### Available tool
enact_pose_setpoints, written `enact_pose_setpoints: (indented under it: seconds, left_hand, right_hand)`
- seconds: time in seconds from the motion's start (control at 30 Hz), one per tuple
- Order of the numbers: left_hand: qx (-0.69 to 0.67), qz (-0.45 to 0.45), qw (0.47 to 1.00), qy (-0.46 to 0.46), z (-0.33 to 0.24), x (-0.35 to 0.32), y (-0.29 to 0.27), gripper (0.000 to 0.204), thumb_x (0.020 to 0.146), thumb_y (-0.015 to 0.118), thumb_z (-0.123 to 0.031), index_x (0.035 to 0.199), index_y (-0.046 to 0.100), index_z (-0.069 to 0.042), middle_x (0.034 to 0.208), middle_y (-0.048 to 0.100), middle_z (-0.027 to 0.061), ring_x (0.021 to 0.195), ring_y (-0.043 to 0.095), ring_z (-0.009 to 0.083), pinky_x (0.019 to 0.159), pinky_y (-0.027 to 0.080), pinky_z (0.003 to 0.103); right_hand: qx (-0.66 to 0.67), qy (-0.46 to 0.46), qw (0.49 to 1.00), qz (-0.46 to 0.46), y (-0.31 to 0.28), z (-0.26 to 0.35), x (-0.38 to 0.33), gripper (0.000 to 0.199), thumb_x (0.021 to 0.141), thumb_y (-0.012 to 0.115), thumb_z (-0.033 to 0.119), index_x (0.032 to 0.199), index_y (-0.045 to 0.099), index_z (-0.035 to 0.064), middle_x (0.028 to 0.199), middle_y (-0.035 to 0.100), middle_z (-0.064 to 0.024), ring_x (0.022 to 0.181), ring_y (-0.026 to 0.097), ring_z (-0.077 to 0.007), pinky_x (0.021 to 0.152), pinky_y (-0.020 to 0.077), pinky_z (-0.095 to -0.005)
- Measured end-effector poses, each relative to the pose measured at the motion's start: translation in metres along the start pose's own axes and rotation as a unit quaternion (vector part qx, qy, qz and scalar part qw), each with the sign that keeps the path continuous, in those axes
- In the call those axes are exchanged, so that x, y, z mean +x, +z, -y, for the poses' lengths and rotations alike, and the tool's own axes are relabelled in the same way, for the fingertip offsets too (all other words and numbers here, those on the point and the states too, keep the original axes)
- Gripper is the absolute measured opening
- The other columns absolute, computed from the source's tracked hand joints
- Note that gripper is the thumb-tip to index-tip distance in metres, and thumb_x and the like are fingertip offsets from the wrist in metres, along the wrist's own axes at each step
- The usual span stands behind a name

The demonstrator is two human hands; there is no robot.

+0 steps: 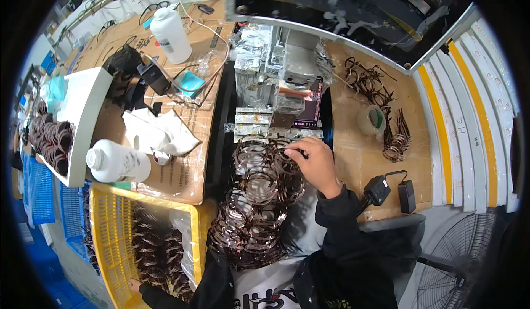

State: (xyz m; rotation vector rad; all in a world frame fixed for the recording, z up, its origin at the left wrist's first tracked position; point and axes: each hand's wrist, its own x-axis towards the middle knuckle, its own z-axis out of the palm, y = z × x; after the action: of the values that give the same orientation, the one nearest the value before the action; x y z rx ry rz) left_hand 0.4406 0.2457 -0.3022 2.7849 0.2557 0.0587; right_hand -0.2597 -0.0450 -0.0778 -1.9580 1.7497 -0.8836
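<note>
Dark brown glossy eyeglass frames (pixel 251 220) lie in a tall heap on my lap, running up to the machine's front edge. My right hand (pixel 312 157) is over the far end of this heap, thumb and forefinger pinched on the rim of an eyeglass frame (pixel 279 146). At the lower left, my left hand (pixel 134 285) is at the inner side of a yellow plastic basket (pixel 113 237); its fingers are too small and partly hidden to read. Rows of brown frames (pixel 157 254) fill the basket.
Ahead stands a metal machine (pixel 298 60) with a phone (pixel 312 107) propped on it. White bottles (pixel 118 161) and crumpled white cloth (pixel 160 132) lie on the left cardboard. Loose frames (pixel 397 138), a cup (pixel 371 120) and black adapters (pixel 377 190) sit right, beside a fan (pixel 458 265).
</note>
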Motion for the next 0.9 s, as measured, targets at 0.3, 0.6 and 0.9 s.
enact_pose_setpoints:
  seconds: [0.3, 0.6, 0.9]
  left_hand:
    - [-0.403, 0.094, 0.751, 0.515, -0.172, -0.255, -0.103, 0.017, 0.087, 0.046, -0.003, 0.101, 0.054, 0.003, 0.093, 0.056, 0.0103, 0.085, 0.054, 0.0195, 0.074, 0.045, 0.030]
    - [-0.320, 0.302, 0.442, 0.782, -0.308, -0.473, -0.141, 0.025, 0.073, 0.054, 0.007, 0.098, 0.056, 0.002, 0.090, 0.059, 0.0179, 0.082, 0.059, 0.0325, 0.074, 0.047, 0.036]
    - [-0.366, 0.437, 0.335, 0.750, -0.339, -0.532, -0.161, 0.022, 0.079, 0.056, -0.005, 0.100, 0.055, 0.004, 0.094, 0.058, 0.0181, 0.083, 0.058, 0.0306, 0.077, 0.046, 0.034]
  right_hand:
    - [0.253, -0.072, 0.920, -0.289, -0.078, 0.005, -0.009, 0.012, 0.086, 0.055, 0.006, 0.086, 0.061, -0.0035, 0.077, 0.060, -0.0093, 0.066, 0.058, -0.0165, 0.059, 0.0450, -0.0260]
    - [0.437, 0.016, 0.846, -0.305, 0.017, -0.048, 0.078, 0.010, 0.093, 0.052, 0.014, 0.090, 0.053, 0.0044, 0.074, 0.047, 0.0014, 0.065, 0.040, -0.0061, 0.058, 0.0324, -0.0198]
    - [0.380, -0.007, 0.867, -0.323, 0.027, -0.054, 0.080, 0.011, 0.093, 0.050, 0.005, 0.101, 0.056, 0.0005, 0.081, 0.055, -0.0008, 0.073, 0.050, -0.0086, 0.069, 0.0409, -0.0240]
